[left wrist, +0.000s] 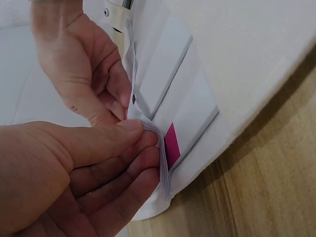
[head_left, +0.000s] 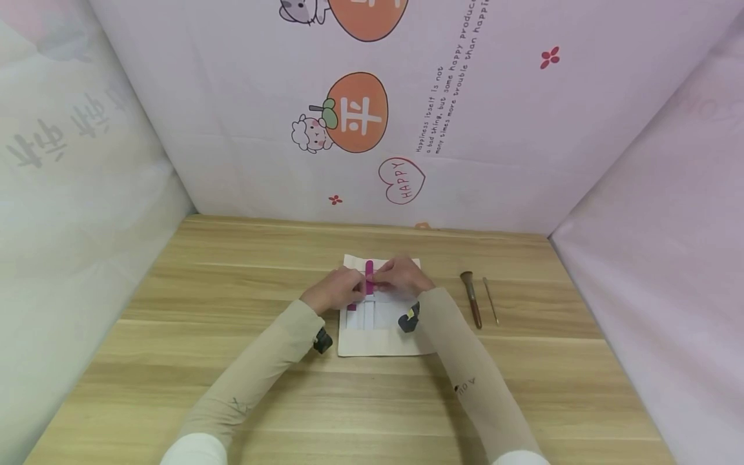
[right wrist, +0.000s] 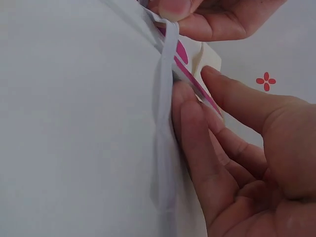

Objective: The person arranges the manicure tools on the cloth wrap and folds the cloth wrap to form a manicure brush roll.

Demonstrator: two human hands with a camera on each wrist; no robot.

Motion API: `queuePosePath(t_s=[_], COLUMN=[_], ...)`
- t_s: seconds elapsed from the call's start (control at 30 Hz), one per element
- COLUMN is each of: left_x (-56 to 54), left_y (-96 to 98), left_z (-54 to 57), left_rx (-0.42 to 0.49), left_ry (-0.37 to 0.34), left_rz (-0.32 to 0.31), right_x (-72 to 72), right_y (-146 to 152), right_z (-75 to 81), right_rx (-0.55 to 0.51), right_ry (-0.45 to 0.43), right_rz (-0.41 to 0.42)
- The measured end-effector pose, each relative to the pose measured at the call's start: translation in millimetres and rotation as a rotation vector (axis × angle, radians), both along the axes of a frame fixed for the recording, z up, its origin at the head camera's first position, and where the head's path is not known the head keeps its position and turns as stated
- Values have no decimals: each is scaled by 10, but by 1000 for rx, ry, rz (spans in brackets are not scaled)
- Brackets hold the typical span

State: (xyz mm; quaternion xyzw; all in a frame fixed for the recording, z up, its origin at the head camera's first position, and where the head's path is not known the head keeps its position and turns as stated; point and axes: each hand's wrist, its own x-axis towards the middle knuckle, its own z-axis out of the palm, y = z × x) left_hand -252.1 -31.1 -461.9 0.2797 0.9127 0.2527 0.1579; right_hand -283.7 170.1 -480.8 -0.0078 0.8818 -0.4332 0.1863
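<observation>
Magenta in colour, a slim strip (head_left: pixel 369 268) lies over a white cloth case (head_left: pixel 378 344) on the wooden table (head_left: pixel 232 278), in the gap between the two hands. Its long axis points away from the person, nearly straight up the head view, with the rounded end farthest off.

From the right, the right hand (head_left: pixel 403 274) reaches across the case, and its fingertips meet at the strip; the right wrist view shows the strip's edge passing between them, lightly pinched. From the left, the left hand (head_left: pixel 341 287) comes in close beside the same spot. In the left wrist view its thumb and fingers nip a pale ribbed elastic band (left wrist: pixel 152 126), drawing it up from the cloth in a bend. That band runs crosswise to the strip, and this crossing is the relation that matters: strip lengthwise, band athwart, both hands almost meeting there. How far the strip passes behind the band cannot be told, since fingers cover the place.

A second magenta piece (head_left: pixel 351 307) shows at the left side of the case, just beside the left hand and nearer the person. Well apart to the right, beyond the right forearm, a brush (head_left: pixel 472 300) with a brown handle and a thin metal tool (head_left: pixel 491 300) lie side by side.
</observation>
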Motion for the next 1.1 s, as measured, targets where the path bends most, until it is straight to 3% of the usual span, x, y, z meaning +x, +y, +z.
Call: queuePosePath(t_s=[0.13, 0.33, 0.67, 1.1], left_x=[2, -4, -16, -6], left_y=[10, 30, 18, 2], left_z=[-3, -16, -6, -8], left_rx=[-7, 1, -23, -17], left_ry=[10, -7, 24, -15], left_rz=[-5, 0, -5, 9], right_x=[-50, -115, -75, -7], right_y=[-18, -28, 5, -14], right_z=[32, 34, 43, 68], right_rx=[-10, -52, -122, -87], right_ry=[36, 11, -58, -135], right_rz=[-53, -97, -68, -34])
